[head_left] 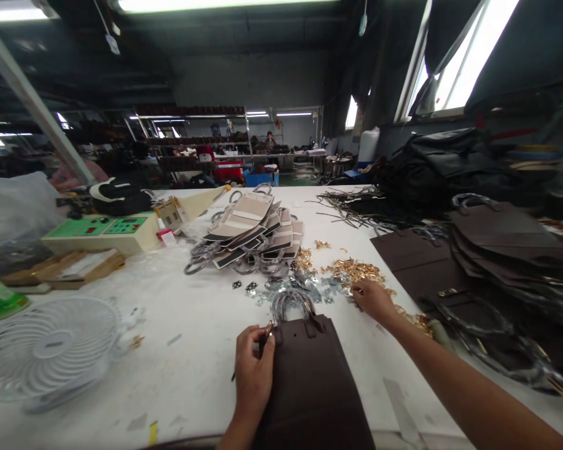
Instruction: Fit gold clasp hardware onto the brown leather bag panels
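"Brown bag panel (314,381) nearest us, on the counter (192,362). Who's got it?"

"Left hand (256,369), pinching the panel's far left corner, a small gold bit (269,327) at the fingertips, just beside the wrapped handle (278,306)."

"Right hand (373,300)?"

"Beyond the panel, to its right, fingers bunched at the gold pieces (356,270). Can't tell if they grip one."

"Around the panel?"

"Beige-backed panels (251,215) heaped beyond it, white fan (51,344) to its left."

Both hands (254,369) (374,299) are bare and the slim right forearm (464,378) is uncovered along its visible length.
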A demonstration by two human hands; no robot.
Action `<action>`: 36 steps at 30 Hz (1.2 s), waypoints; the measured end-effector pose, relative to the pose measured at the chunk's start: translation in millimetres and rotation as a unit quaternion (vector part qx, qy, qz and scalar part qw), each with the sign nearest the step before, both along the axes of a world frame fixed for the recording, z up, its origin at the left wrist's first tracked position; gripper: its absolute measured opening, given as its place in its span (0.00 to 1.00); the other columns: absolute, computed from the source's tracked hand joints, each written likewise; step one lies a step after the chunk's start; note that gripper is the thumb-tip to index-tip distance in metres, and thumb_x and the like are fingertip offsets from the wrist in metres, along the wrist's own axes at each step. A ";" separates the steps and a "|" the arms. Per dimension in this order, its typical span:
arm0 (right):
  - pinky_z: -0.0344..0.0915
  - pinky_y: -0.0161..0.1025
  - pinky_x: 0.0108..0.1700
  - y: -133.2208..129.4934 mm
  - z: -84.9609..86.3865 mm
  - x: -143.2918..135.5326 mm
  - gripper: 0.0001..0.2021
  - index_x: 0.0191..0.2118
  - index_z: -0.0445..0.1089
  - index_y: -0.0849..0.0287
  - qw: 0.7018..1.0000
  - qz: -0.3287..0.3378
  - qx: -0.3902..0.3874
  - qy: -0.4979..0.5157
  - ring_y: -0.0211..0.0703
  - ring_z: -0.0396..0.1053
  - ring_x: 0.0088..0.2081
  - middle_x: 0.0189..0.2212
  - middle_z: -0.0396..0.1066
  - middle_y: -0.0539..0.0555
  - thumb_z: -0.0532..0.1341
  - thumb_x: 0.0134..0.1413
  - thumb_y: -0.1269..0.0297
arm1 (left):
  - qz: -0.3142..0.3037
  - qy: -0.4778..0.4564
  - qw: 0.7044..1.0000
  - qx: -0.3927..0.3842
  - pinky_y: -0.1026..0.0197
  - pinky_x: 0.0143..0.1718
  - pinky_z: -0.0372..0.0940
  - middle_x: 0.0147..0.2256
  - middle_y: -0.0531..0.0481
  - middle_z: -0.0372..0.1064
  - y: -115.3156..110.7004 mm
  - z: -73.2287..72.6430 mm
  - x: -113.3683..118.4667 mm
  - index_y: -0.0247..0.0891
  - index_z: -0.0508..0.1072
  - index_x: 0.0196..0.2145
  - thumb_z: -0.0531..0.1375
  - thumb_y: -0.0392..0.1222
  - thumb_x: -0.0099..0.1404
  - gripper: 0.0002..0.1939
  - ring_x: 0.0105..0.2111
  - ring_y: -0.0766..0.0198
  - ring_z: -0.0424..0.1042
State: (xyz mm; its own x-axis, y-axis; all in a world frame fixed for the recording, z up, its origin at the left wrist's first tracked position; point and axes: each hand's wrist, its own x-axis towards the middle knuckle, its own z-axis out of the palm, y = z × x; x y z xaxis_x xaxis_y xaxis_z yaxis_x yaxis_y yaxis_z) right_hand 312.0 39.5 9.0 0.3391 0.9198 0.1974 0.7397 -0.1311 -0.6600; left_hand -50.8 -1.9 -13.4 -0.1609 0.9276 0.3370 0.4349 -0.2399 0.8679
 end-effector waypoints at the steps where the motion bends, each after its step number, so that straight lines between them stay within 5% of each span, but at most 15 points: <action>1: 0.61 0.40 0.43 -2.2 1.9 3.0 0.06 0.28 0.76 0.56 1.000 -0.003 0.010 0.023 0.48 0.71 0.41 0.32 0.76 0.54 0.61 0.50 0.67 | 0.001 0.006 1.000 0.003 0.48 0.49 0.68 0.51 0.43 0.67 0.1 -0.6 0.0 0.40 0.75 0.40 0.60 0.55 0.66 0.15 0.53 0.48 0.68; 6: 0.71 0.44 0.40 -25.7 14.4 -5.4 0.17 0.46 0.75 0.60 0.984 -0.005 0.050 0.172 0.50 0.76 0.37 0.35 0.77 0.57 0.60 0.54 0.59 | 0.017 0.058 0.997 0.056 0.44 0.50 0.69 0.51 0.41 0.67 -1.1 -0.2 1.0 0.40 0.73 0.44 0.61 0.51 0.65 0.14 0.54 0.46 0.68; 10: 0.75 0.45 0.42 -62.8 26.7 -49.8 0.24 0.55 0.70 0.59 0.947 0.065 0.064 0.309 0.49 0.77 0.41 0.45 0.76 0.58 0.63 0.57 0.52 | 0.011 0.110 0.982 0.154 0.40 0.57 0.66 0.53 0.40 0.67 -15.2 20.9 5.3 0.40 0.68 0.53 0.63 0.44 0.65 0.19 0.56 0.47 0.67; 14: 0.74 0.44 0.43 -97.4 40.0 -108.0 0.23 0.52 0.73 0.56 0.841 0.142 0.041 0.520 0.46 0.76 0.39 0.45 0.75 0.56 0.72 0.52 0.55 | -0.114 0.111 0.977 0.141 0.51 0.49 0.71 0.52 0.42 0.70 -39.5 55.3 16.2 0.43 0.66 0.59 0.60 0.40 0.68 0.21 0.49 0.55 0.72; 17: 0.72 0.42 0.43 -111.1 46.2 -140.3 0.22 0.50 0.75 0.56 0.802 0.183 0.012 0.568 0.45 0.75 0.38 0.41 0.76 0.54 0.74 0.50 0.57 | -0.229 0.091 0.967 0.064 0.60 0.38 0.72 0.48 0.48 0.75 -52.9 68.6 25.7 0.47 0.70 0.57 0.59 0.41 0.70 0.18 0.42 0.60 0.75; 21: 0.70 0.43 0.48 -119.3 44.5 -160.3 0.22 0.49 0.76 0.56 0.830 0.176 0.004 0.529 0.48 0.74 0.43 0.41 0.77 0.54 0.73 0.49 0.54 | -0.215 0.046 0.975 0.029 0.62 0.37 0.71 0.42 0.52 0.78 -60.1 62.3 29.8 0.47 0.76 0.47 0.60 0.38 0.70 0.10 0.39 0.63 0.77; 24: 0.69 0.42 0.46 -124.5 38.7 -167.6 0.19 0.43 0.78 0.57 0.890 0.117 0.000 0.440 0.49 0.73 0.41 0.38 0.78 0.54 0.72 0.49 0.50 | -0.190 0.067 0.976 0.081 0.61 0.38 0.70 0.38 0.52 0.78 -60.6 53.7 27.2 0.44 0.77 0.42 0.61 0.34 0.68 0.08 0.37 0.62 0.76; 27: 0.67 0.40 0.40 -129.5 33.1 -174.5 0.17 0.36 0.79 0.57 0.915 0.088 -0.005 0.393 0.47 0.72 0.36 0.33 0.78 0.53 0.69 0.51 0.47 | -0.185 0.124 0.962 0.160 0.60 0.38 0.68 0.35 0.51 0.77 -59.3 50.4 26.1 0.42 0.76 0.39 0.61 0.32 0.67 0.07 0.36 0.61 0.76; 31: 0.67 0.38 0.34 -130.0 28.6 -178.1 0.20 0.37 0.80 0.58 0.892 0.107 -0.026 0.438 0.45 0.71 0.32 0.33 0.78 0.54 0.69 0.51 0.45 | -0.184 0.159 0.951 0.192 0.59 0.37 0.67 0.32 0.50 0.76 -55.4 51.1 31.7 0.41 0.75 0.35 0.59 0.29 0.66 0.08 0.34 0.60 0.74; 36: 0.68 0.36 0.34 -120.8 21.4 -168.3 0.19 0.37 0.80 0.59 0.839 0.129 -0.029 0.527 0.44 0.72 0.34 0.35 0.78 0.55 0.72 0.48 0.47 | -0.235 0.137 0.960 0.067 0.59 0.38 0.68 0.33 0.51 0.76 -48.0 57.6 38.0 0.42 0.76 0.35 0.63 0.33 0.63 0.05 0.35 0.61 0.75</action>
